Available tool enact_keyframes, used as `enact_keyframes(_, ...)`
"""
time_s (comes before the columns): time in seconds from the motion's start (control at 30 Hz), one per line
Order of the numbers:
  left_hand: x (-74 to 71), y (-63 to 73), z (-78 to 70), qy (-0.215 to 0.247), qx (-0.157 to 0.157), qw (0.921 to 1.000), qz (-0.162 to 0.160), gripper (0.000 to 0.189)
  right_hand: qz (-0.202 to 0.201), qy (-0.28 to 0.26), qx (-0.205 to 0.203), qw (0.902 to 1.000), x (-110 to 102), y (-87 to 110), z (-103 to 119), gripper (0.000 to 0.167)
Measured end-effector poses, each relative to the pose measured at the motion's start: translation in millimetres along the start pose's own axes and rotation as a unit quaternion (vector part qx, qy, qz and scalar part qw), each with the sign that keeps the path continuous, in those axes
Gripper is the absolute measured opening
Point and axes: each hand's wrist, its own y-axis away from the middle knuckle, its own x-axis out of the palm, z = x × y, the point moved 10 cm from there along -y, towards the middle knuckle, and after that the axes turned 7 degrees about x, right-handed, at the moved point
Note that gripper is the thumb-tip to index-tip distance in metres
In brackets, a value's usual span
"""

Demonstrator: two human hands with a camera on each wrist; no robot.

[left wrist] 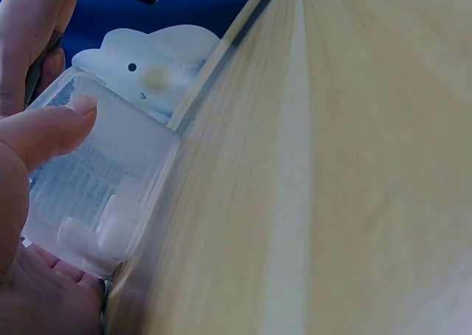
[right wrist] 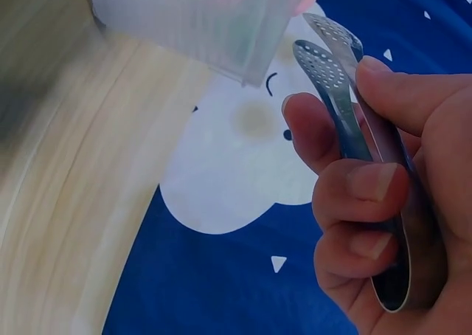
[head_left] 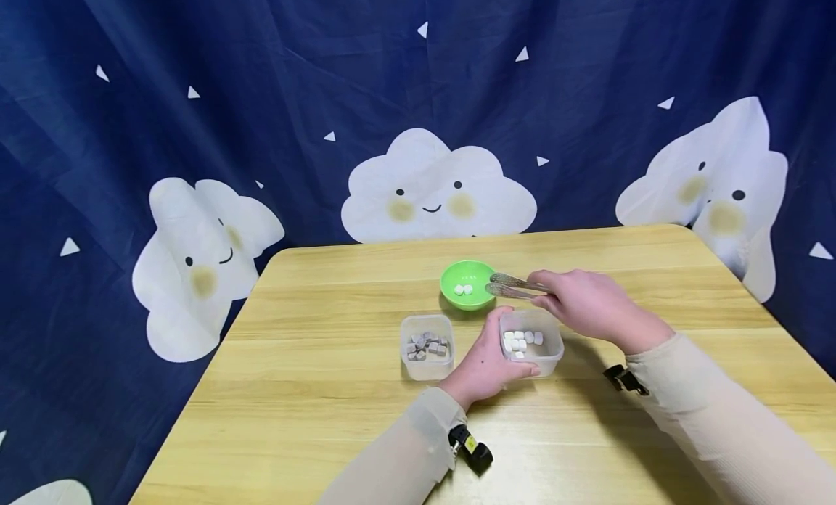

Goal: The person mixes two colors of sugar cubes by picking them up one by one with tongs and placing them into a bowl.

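My left hand (head_left: pixel 480 367) grips a clear plastic container (head_left: pixel 550 354) from its left side, thumb along the near wall. Several white cube-like pieces (head_left: pixel 515 341) lie inside it. My right hand (head_left: pixel 591 302) holds metal tongs (head_left: pixel 512 281) with the fingers curled round both arms. In the right wrist view, the perforated ends of the tongs (right wrist: pixel 324 68) stand slightly apart with nothing between them. From the head, these ends overlap the right rim of a green bowl (head_left: pixel 466 268), where white pieces (head_left: pixel 463 290) sit together at the bottom.
A second clear container (head_left: pixel 427 372) with several greyish cubes (head_left: pixel 427 345) stands left of my left hand. All of it is on a wooden table (head_left: pixel 313 389). Behind the table's far edge hangs a dark blue curtain (head_left: pixel 294 91) with cloud faces.
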Motion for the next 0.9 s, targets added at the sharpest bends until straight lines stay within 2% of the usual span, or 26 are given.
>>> enact_keyframes(0.47, -1.1, 1.1, 0.6, -0.01, -0.006, 0.9999, -0.004, 0.107, 0.003, 0.005, -0.021, 0.9998, -14, 22.2, 2, 0.029)
enact_keyframes(0.9, -1.0, 2.0, 0.8, -0.005, -0.007, 0.9999, -0.005, 0.109, 0.03, 0.002, -0.025, 0.9992, -18, 36.2, -5, 0.03)
